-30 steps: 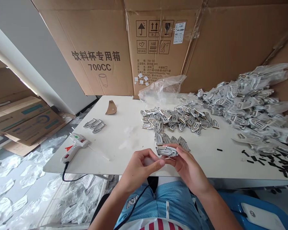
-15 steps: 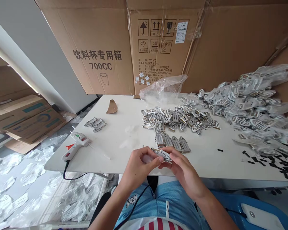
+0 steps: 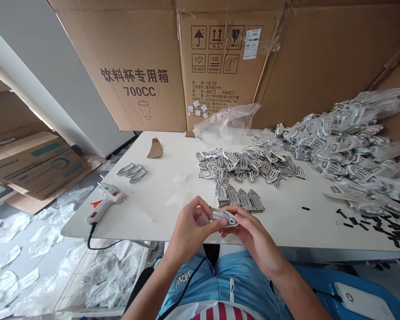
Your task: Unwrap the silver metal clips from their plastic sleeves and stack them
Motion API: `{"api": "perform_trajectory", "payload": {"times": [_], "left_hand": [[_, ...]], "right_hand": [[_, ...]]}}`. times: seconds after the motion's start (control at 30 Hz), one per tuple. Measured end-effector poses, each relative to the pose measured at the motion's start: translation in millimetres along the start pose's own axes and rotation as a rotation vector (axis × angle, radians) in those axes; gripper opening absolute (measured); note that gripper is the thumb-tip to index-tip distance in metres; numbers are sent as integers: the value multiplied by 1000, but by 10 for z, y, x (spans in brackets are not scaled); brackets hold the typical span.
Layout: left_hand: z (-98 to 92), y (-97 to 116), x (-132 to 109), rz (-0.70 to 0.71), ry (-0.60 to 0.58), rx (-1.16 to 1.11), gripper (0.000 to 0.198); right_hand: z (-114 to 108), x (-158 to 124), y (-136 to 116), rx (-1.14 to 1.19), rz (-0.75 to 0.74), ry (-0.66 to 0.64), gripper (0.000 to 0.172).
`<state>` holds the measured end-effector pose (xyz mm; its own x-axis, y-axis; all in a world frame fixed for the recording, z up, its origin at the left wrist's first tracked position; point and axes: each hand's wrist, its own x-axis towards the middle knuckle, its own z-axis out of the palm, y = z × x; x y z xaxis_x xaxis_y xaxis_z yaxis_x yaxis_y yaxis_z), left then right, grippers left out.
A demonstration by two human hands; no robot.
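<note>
Between my two hands, just above the table's front edge, is a grey pointed-arch metal piece (image 3: pixel 222 215) with slots in it. My left hand (image 3: pixel 194 224) grips its left end, the thumb lying across the near side. At its right end, the fingers of my right hand (image 3: pixel 250 229) are closed on it. Right behind my hands stand several small stacks of like grey arch pieces (image 3: pixel 242 198). A loose heap of more such pieces (image 3: pixel 250 164) lies farther back. What the fingers cover underneath is hidden.
A white glue gun (image 3: pixel 106 202) lies at the left, its cord over the edge. Behind it are a few arch frames (image 3: pixel 132 172) and a cardboard scrap (image 3: pixel 155 148). Bagged pieces (image 3: pixel 346 142) and black strips (image 3: pixel 370 224) are at right. Cardboard boxes (image 3: pixel 140 40) wall the back.
The arch piece has been tilted so that its slotted face shows more. My left fingers have lifted slightly; both hands stay in nearly the same place.
</note>
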<state>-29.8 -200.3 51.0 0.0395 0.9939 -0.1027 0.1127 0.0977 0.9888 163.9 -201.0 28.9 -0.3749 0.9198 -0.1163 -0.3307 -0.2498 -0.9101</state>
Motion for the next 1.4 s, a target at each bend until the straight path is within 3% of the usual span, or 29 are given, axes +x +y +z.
{"api": "perform_trajectory", "payload": {"times": [0.27, 0.47, 0.6, 0.83, 1.07, 1.2, 1.4], "left_hand": [[-47, -46, 6, -34, -12, -44, 60], [-82, 53, 16, -40, -35, -134, 51], [-85, 67, 29, -59, -34, -142, 49], [-37, 32, 26, -79, -60, -145, 49], [12, -203, 178, -77, -42, -123, 46], [65, -306, 253, -68, -88, -189, 45], [63, -383, 309, -95, -105, -309, 45]], "right_hand": [[-1, 13, 30, 51, 27, 9, 32], [-36, 79, 73, 247, 86, 108, 31], [-24, 84, 11, 247, 87, 140, 38], [-25, 39, -7, 50, 55, 81, 32], [54, 35, 187, -199, 19, 51, 35], [62, 74, 354, -521, -79, -22, 28], [69, 177, 542, -746, -284, 20, 25]]}}
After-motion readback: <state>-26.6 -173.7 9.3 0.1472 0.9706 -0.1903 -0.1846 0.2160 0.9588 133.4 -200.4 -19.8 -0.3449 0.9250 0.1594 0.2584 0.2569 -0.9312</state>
